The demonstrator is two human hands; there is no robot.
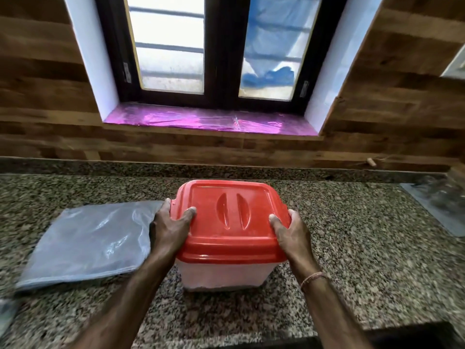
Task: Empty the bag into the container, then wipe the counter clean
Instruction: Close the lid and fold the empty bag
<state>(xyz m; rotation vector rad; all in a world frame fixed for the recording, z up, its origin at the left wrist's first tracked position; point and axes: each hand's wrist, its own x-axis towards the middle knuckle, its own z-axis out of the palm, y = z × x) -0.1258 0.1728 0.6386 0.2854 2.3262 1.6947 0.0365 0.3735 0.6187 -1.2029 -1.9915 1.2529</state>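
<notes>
A translucent white container [221,274] with a red lid [231,217] stands in the middle of the speckled granite counter [364,235]. My left hand [169,227] grips the lid's left edge, thumb on top. My right hand [289,231] grips the lid's right edge the same way. A flat grey plastic bag [85,243] lies on the counter just left of the container, partly under my left wrist. The container's contents are hidden by the lid and cloudy walls.
Clear plastic packaging [442,200] lies at the counter's far right. A wood-panelled wall and a window with a purple-lined sill [208,120] rise behind. The counter's front edge [226,342] runs below my forearms. Another pale object [6,316] shows at the left edge.
</notes>
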